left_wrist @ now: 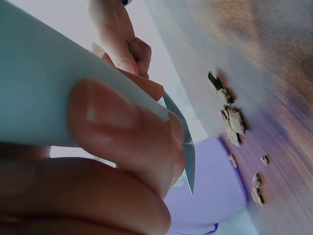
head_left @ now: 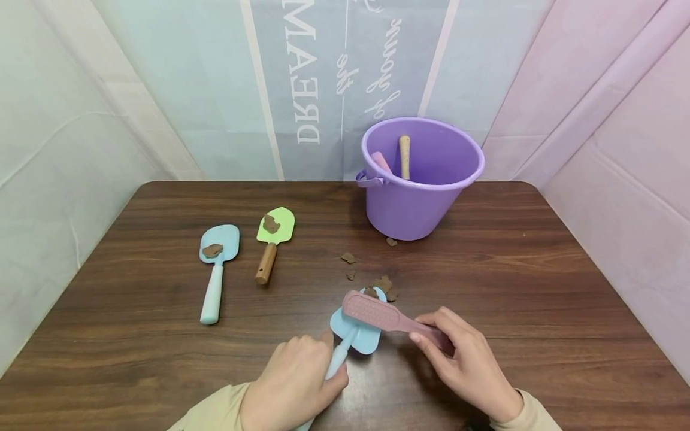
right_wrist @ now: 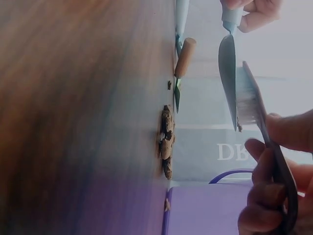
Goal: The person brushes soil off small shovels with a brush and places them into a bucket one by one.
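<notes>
My left hand [head_left: 295,380] grips the handle of a light-blue toy shovel [head_left: 368,341], whose blade is held above the table. My right hand [head_left: 471,362] holds a dusty-pink brush [head_left: 372,310] by its handle. In the right wrist view the brush's pale bristles [right_wrist: 246,100] meet the shovel blade [right_wrist: 226,68]. A small brown crumb [right_wrist: 239,125] hangs at the blade's tip by the bristles. Beyond the blade lie several brown crumbly clumps [head_left: 384,284] on the table, also seen in the left wrist view as clumps [left_wrist: 234,125].
At the back right stands a purple bucket [head_left: 404,212] holding a wooden handle [head_left: 405,157] and a pink handle [head_left: 380,161]. To the left lie a green shovel [head_left: 284,222] and another blue shovel [head_left: 229,237], each bearing a brown lump. Small pieces [head_left: 348,258] are scattered before the bucket.
</notes>
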Demonstrator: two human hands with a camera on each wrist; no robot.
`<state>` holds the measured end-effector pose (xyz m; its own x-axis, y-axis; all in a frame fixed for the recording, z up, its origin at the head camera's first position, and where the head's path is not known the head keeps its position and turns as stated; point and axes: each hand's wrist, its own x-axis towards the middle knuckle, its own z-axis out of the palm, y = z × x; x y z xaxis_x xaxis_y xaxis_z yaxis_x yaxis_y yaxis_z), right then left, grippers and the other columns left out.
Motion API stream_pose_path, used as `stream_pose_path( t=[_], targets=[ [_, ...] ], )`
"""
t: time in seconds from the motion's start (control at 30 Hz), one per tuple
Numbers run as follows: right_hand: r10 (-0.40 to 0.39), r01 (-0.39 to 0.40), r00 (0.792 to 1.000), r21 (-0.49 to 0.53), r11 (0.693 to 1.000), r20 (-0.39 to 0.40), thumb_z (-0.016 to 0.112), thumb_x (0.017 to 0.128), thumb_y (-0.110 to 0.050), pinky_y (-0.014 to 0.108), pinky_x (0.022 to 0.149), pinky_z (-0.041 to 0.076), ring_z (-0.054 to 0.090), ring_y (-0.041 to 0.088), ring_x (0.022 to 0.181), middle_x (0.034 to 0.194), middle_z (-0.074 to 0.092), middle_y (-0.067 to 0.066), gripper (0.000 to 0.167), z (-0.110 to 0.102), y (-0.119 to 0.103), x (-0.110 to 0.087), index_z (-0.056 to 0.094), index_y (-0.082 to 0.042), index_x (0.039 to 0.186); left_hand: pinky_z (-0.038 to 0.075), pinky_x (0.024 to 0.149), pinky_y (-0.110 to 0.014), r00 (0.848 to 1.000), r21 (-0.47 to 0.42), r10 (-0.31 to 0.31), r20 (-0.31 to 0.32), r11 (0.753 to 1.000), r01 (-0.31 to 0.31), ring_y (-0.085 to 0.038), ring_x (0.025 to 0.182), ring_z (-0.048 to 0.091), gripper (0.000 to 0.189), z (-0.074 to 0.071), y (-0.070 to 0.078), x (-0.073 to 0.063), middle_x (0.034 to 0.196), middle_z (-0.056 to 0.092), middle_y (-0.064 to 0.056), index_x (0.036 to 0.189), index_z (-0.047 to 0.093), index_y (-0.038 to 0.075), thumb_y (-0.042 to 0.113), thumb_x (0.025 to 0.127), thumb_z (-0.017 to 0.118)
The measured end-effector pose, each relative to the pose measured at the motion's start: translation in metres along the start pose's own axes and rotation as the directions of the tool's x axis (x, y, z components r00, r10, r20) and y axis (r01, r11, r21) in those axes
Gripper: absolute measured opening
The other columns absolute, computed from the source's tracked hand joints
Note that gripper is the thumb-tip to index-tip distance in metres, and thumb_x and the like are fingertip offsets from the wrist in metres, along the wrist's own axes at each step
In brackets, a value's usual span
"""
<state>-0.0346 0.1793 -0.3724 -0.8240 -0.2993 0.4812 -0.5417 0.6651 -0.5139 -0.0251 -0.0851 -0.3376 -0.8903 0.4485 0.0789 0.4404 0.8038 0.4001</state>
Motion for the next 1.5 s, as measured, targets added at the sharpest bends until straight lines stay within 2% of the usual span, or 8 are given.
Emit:
stream_pose_path(
  t=[0.3,0.47,0.63,0.8,1.03,1.13,1.3,1.5],
  targets=[
    [0.069,-0.07,0.993,-0.006,0.998,-0.097,0.077,0.077,-0.003,0.011,0.055,0.031,0.037,-0.002,0.062,0.073,0.044,-0.014,0.027,-0.0023,0.0009,0.0013,0.066,-0.018,0.096,0.027,0.038,-0.028,0.999,-0.005,-0.011,0.043,1.0,0.012,-0.008,0.045,0.037,0.023,-0.0008,-0.0003,0.0005,0.051,0.039,0.007,0.066,0.047,0.016,0.025,0.077,0.065],
    [0.094,-0.102,0.971,-0.027,0.994,-0.222,0.076,0.075,0.001,0.012,0.051,0.03,0.038,-0.002,0.058,0.072,0.045,-0.011,0.026,-0.0043,0.0054,0.003,0.067,-0.013,0.095,0.028,0.039,-0.028,0.995,-0.01,-0.007,0.096,1.0,0.008,-0.008,0.047,0.038,0.023,-0.0009,-0.002,-0.001,0.053,0.04,0.007,0.066,0.049,0.016,0.026,0.076,0.066],
    [0.112,-0.128,0.952,-0.038,0.991,-0.284,0.076,0.073,0.003,0.012,0.05,0.031,0.039,-0.003,0.058,0.072,0.047,-0.01,0.027,-0.005,0.0072,0.002,0.068,-0.012,0.094,0.028,0.038,-0.029,0.997,0.008,-0.015,0.073,1.0,0.014,-0.009,0.046,0.04,0.024,-0.0005,-0.0025,-0.0016,0.052,0.04,0.006,0.065,0.048,0.017,0.027,0.076,0.067],
    [0.095,-0.097,0.964,0.004,0.995,-0.247,0.075,0.074,0.004,0.012,0.05,0.032,0.04,-0.004,0.058,0.072,0.047,-0.011,0.028,-0.0048,0.0055,0.0004,0.067,-0.013,0.095,0.028,0.038,-0.029,0.998,0.002,-0.012,0.067,1.0,0.012,-0.01,0.046,0.04,0.023,-0.0003,-0.0025,-0.0016,0.052,0.041,0.006,0.067,0.049,0.016,0.027,0.075,0.067],
    [-0.054,0.064,0.989,0.071,0.995,-0.137,0.076,0.074,0.002,0.009,0.051,0.031,0.037,-0.005,0.06,0.073,0.044,-0.014,0.031,-0.0022,0.0006,0.0,0.065,-0.018,0.096,0.027,0.038,-0.028,0.998,-0.012,-0.009,0.058,1.0,0.009,-0.008,0.045,0.038,0.023,-0.0009,-0.0027,-0.0002,0.051,0.039,0.007,0.066,0.047,0.016,0.026,0.077,0.065],
    [-0.092,0.097,0.994,0.086,0.992,-0.063,0.076,0.076,-0.001,0.007,0.052,0.03,0.036,-0.006,0.061,0.073,0.043,-0.015,0.031,-0.0015,-0.0006,-0.0001,0.064,-0.02,0.098,0.027,0.038,-0.027,0.998,-0.016,-0.012,0.055,1.0,0.013,-0.008,0.045,0.037,0.023,-0.0013,-0.0028,0.0002,0.051,0.038,0.007,0.066,0.047,0.017,0.026,0.078,0.065],
    [-0.083,0.08,0.996,0.072,0.994,0.034,0.075,0.078,-0.004,0.007,0.054,0.03,0.036,-0.006,0.062,0.075,0.043,-0.016,0.03,-0.0013,-0.0008,-0.0003,0.063,-0.023,0.098,0.028,0.039,-0.027,0.998,-0.031,-0.013,0.065,0.999,0.015,-0.007,0.046,0.037,0.022,-0.0015,-0.0025,0.0004,0.052,0.039,0.008,0.068,0.048,0.016,0.026,0.077,0.065],
    [-0.004,0.004,1.0,0.007,1.0,-0.001,0.077,0.077,-0.005,0.008,0.055,0.031,0.038,-0.004,0.062,0.074,0.044,-0.016,0.028,-0.0019,0.0016,0.0008,0.064,-0.022,0.096,0.027,0.039,-0.027,0.998,-0.025,0.007,0.07,1.0,-0.005,-0.008,0.046,0.036,0.024,-0.0013,-0.0021,0.0003,0.053,0.037,0.008,0.067,0.046,0.016,0.025,0.075,0.066]
  ],
)
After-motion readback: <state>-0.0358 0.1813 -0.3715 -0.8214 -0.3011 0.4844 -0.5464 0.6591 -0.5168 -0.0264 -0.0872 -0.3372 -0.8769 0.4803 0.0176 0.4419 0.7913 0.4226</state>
